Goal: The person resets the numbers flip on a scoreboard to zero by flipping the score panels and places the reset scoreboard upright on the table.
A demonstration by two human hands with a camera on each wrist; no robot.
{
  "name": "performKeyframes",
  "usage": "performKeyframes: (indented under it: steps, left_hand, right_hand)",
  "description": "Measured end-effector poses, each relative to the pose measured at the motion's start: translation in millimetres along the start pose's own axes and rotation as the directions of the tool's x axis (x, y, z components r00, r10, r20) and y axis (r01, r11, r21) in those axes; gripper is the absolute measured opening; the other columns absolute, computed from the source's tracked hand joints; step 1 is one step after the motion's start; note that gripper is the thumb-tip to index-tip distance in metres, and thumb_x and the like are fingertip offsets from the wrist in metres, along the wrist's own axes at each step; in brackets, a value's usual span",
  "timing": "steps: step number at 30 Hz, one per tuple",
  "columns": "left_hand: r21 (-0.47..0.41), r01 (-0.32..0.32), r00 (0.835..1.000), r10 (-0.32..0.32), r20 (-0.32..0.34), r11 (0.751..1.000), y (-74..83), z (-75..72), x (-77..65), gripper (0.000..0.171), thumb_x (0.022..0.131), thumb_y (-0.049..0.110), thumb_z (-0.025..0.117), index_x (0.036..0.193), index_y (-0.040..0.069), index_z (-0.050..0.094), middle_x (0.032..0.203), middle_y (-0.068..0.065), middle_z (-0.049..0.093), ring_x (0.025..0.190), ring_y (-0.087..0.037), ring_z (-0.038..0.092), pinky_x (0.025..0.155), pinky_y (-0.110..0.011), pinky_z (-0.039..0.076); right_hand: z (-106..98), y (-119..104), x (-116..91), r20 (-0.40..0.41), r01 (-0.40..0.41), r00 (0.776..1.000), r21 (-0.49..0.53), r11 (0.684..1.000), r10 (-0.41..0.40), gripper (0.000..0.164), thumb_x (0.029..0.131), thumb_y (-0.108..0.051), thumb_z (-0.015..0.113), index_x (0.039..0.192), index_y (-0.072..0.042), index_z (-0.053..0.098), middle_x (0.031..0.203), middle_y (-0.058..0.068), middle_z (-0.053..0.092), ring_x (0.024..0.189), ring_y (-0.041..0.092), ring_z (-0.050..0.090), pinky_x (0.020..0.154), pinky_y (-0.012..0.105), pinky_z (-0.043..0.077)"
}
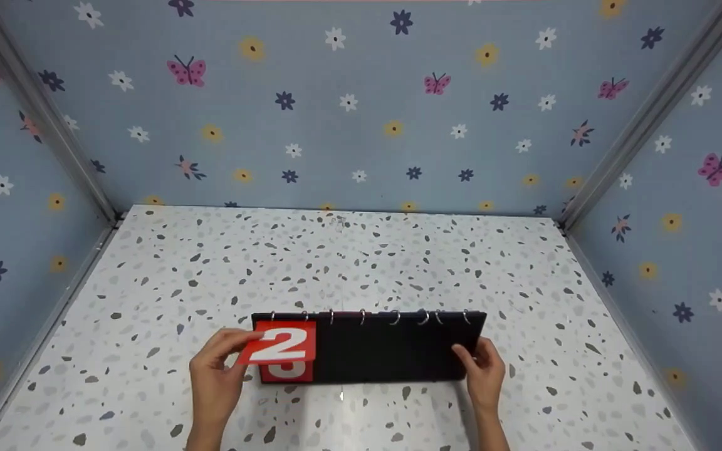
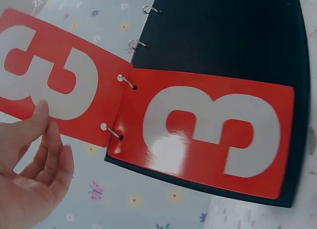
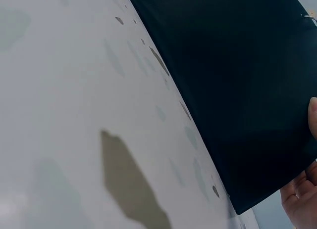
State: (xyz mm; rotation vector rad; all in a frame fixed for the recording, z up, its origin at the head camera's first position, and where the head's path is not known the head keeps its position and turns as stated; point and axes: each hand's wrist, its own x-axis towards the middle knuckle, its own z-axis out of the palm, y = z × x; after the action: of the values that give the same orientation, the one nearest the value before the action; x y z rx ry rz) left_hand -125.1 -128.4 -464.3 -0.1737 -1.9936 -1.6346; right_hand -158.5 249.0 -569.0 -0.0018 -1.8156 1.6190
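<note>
A black flip scoreboard (image 1: 386, 351) with metal rings along its top edge stands on the speckled tabletop. At its left end my left hand (image 1: 217, 369) pinches the left edge of a red number card (image 1: 281, 344) with a white 2, tilted away from the board. The lower part of another red card (image 1: 289, 374) shows underneath. In the left wrist view, the raised card (image 2: 79, 98) hangs by two rings, and the card (image 2: 208, 179) lying against the board bears a white 3. My right hand (image 1: 485, 376) grips the board's right edge, thumb on the front, fingers mostly hidden behind.
The white tabletop (image 1: 361, 263) has a terrazzo pattern. Behind it and at both sides rise blue panels (image 1: 323, 75) printed with flowers and butterflies. Grey metal posts (image 1: 60, 125) join the panels at the corners.
</note>
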Motion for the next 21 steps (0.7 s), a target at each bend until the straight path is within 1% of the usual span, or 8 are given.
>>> performKeyframes:
  steps: [2, 4, 7, 9, 12, 13, 17, 21]
  left_hand:
    - [0.023, -0.094, 0.995, 0.094, -0.017, 0.995, -0.3, 2.1, 7.4, 0.022, 0.067, -0.017, 0.066, 0.085, -0.004, 0.068, 0.082, -0.012, 0.057, 0.075, -0.008, 0.054, 0.066, -0.014, 0.044]
    - [0.037, -0.165, 0.986, 0.166, -0.028, 0.986, 0.6, 3.9, 14.9, 0.021, 0.067, -0.017, 0.066, 0.082, -0.003, 0.068, 0.083, -0.012, 0.056, 0.076, -0.009, 0.052, 0.065, -0.014, 0.043]
    - [0.055, -0.212, 0.976, 0.215, -0.044, 0.976, 2.2, 6.7, 25.2, 0.022, 0.066, -0.019, 0.066, 0.081, -0.004, 0.068, 0.084, -0.013, 0.058, 0.077, -0.008, 0.052, 0.066, -0.015, 0.042]
    - [0.079, -0.212, 0.975, 0.217, -0.054, 0.974, 1.8, 9.0, 31.5, 0.022, 0.066, -0.019, 0.066, 0.082, -0.005, 0.067, 0.084, -0.014, 0.061, 0.078, -0.006, 0.053, 0.067, -0.016, 0.043]
    - [0.116, -0.192, 0.978, 0.199, -0.057, 0.975, -0.9, 13.2, 40.4, 0.021, 0.067, -0.018, 0.066, 0.085, -0.007, 0.067, 0.081, -0.014, 0.064, 0.076, -0.006, 0.053, 0.068, -0.015, 0.043]
    - [0.127, -0.186, 0.979, 0.194, -0.056, 0.974, -2.1, 14.6, 43.4, 0.02, 0.068, -0.017, 0.066, 0.086, -0.007, 0.067, 0.081, -0.013, 0.064, 0.076, -0.007, 0.053, 0.068, -0.014, 0.042]
    - [0.168, -0.175, 0.982, 0.185, -0.046, 0.97, -4.8, 19.6, 54.4, 0.016, 0.072, -0.008, 0.068, 0.087, -0.004, 0.068, 0.079, -0.01, 0.066, 0.073, -0.012, 0.054, 0.068, -0.013, 0.043]
    - [0.2, -0.156, 0.986, 0.165, -0.03, 0.967, -8.2, 23.9, 64.7, 0.014, 0.075, 0.004, 0.068, 0.089, 0.001, 0.069, 0.079, -0.006, 0.066, 0.072, -0.013, 0.055, 0.069, -0.014, 0.043]
  right_hand:
    - [0, 0, 0, -0.002, 0.0, 1.0, -0.004, 1.0, 0.0, 0.018, 0.069, 0.007, 0.07, 0.083, 0.005, 0.059, 0.07, 0.007, 0.059, 0.061, 0.01, 0.055, 0.053, 0.016, 0.043]
    - [-1, 5, -1, -0.003, 0.001, 1.0, -0.005, 1.0, -0.001, 0.018, 0.069, 0.007, 0.07, 0.083, 0.004, 0.059, 0.069, 0.007, 0.058, 0.061, 0.01, 0.054, 0.053, 0.016, 0.042]
    - [-3, 14, -1, -0.004, 0.008, 1.0, -0.01, 1.0, -0.008, 0.018, 0.07, 0.003, 0.071, 0.084, 0.0, 0.061, 0.07, 0.007, 0.059, 0.061, 0.01, 0.054, 0.053, 0.015, 0.042]
    - [-4, 20, -1, -0.001, 0.014, 1.0, -0.011, 1.0, -0.014, 0.018, 0.07, 0.002, 0.072, 0.085, -0.001, 0.062, 0.071, 0.007, 0.059, 0.062, 0.01, 0.054, 0.054, 0.015, 0.042]
    - [-3, 15, 0, -0.009, 0.003, 1.0, -0.024, 1.0, -0.003, 0.018, 0.07, 0.0, 0.073, 0.084, -0.003, 0.062, 0.071, 0.006, 0.06, 0.062, 0.01, 0.055, 0.054, 0.015, 0.043]
    - [-2, 12, 0, -0.013, -0.004, 1.0, -0.01, 1.0, 0.004, 0.018, 0.069, 0.002, 0.072, 0.084, 0.0, 0.062, 0.071, 0.008, 0.06, 0.062, 0.012, 0.055, 0.054, 0.016, 0.043]
    - [0, 2, 0, -0.013, -0.02, 1.0, -0.028, 0.999, 0.02, 0.017, 0.069, 0.004, 0.071, 0.083, -0.001, 0.062, 0.07, 0.006, 0.06, 0.06, 0.011, 0.055, 0.053, 0.016, 0.043]
    - [0, 0, 0, -0.007, -0.02, 1.0, -0.02, 1.0, 0.02, 0.017, 0.069, 0.005, 0.071, 0.083, 0.001, 0.061, 0.07, 0.007, 0.06, 0.061, 0.011, 0.055, 0.054, 0.016, 0.044]
